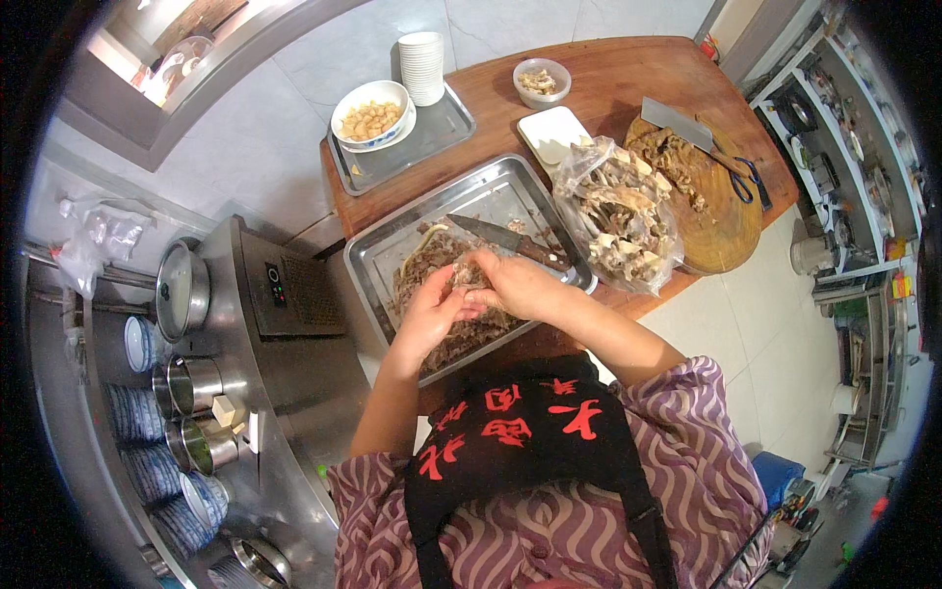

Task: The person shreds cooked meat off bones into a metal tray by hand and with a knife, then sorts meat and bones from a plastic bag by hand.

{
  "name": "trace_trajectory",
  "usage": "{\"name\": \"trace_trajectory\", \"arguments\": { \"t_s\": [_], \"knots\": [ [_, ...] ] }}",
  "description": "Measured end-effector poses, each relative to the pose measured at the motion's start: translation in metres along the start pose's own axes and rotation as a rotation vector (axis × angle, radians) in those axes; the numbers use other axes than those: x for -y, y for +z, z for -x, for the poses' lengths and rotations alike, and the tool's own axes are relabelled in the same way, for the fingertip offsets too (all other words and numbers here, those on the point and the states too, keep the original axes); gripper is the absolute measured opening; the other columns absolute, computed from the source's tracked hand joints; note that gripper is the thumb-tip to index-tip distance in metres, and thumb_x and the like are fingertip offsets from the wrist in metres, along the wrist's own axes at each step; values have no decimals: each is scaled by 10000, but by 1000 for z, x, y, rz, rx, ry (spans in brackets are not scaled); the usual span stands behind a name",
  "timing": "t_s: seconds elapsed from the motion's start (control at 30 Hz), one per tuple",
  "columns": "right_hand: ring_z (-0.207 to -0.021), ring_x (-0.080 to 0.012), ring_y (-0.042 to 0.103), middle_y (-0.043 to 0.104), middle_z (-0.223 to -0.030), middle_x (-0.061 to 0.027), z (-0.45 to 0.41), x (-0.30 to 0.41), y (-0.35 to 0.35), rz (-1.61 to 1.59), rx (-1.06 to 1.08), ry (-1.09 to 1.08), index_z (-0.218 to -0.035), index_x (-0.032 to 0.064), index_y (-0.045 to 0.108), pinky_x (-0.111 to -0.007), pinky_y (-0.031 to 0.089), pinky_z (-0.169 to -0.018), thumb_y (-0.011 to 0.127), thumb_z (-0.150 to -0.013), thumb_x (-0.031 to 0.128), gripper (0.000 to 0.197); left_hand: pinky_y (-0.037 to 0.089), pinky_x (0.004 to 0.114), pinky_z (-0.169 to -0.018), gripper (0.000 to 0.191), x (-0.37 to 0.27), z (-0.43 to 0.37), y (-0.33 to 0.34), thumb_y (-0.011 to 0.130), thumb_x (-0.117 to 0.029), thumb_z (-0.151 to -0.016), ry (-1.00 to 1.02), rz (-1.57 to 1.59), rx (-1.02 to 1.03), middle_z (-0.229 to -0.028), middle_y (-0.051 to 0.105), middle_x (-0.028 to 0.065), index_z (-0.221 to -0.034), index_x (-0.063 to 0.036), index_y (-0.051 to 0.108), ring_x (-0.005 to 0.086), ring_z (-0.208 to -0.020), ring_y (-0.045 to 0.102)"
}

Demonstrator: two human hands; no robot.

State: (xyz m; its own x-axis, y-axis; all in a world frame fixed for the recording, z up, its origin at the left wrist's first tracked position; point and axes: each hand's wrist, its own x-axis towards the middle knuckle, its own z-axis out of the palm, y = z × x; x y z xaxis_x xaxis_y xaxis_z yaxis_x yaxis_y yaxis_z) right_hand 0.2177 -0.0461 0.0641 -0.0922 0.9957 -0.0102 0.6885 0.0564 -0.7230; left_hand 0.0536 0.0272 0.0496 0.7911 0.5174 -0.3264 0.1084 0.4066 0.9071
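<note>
Above a rectangular metal tray [366, 294], my left hand [434, 313] and my right hand [511, 283] meet around a piece of cooked meat [469, 275]. Fingers of both hands grip it, covering most of it. Under them, shredded cooked meat [441, 258] is heaped in the tray. A pale strip, perhaps bone or gristle [421, 243], rests on the heap's far side. Beyond my hands, a knife with a wooden handle [541, 252] lies across the tray. Right of the tray, a clear plastic bag [622, 213] bulges with bones.
The wooden table [625, 70] also bears a round chopping board [725, 228] with chopped meat, a cleaver [677, 121] and blue-handled scissors [742, 188]. Farther back are a bowl of pale cubes [370, 121], stacked white bowls [422, 66] and a plastic tub [542, 83]. A steel counter [294, 383] stands left.
</note>
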Motion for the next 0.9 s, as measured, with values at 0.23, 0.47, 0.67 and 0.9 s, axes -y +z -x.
{"name": "trace_trajectory", "arguments": {
  "t_s": [0.23,0.47,0.67,0.9],
  "knots": [
    [-947,-393,529,539,-1030,-259,5,-3,18,-36,-122,-50,-1193,2,393,-432,432,-804,503,-833,193,422,492,279,-682,339,22,-5,14,417,-57,-874,116,-248,-239,-906,591,166,-1192,58,395,189,-798,611],
    [-989,-343,502,492,-1068,-229,3,-12,20,-59,-320,-141,-1243,5,359,-362,408,-844,549,-793,94,496,417,375,-831,448,-9,6,48,439,-29,-813,359,-774,-395,-1061,529,253,-1252,4,355,362,-957,543],
    [-1022,-405,468,461,-1122,-254,3,5,8,-105,-241,-102,-1240,-35,337,-397,389,-885,552,-774,76,525,406,394,-860,528,-6,5,39,394,19,-803,566,-872,-348,-1100,488,278,-1312,8,256,396,-1009,502],
    [-775,-410,537,539,-855,-251,-23,13,-19,80,-543,-280,-1057,-43,420,-443,453,-664,560,-727,81,379,388,377,-899,447,-78,-5,43,411,-9,-823,395,-914,-207,-1119,491,277,-1267,1,354,391,-1048,488]
  ]
}}
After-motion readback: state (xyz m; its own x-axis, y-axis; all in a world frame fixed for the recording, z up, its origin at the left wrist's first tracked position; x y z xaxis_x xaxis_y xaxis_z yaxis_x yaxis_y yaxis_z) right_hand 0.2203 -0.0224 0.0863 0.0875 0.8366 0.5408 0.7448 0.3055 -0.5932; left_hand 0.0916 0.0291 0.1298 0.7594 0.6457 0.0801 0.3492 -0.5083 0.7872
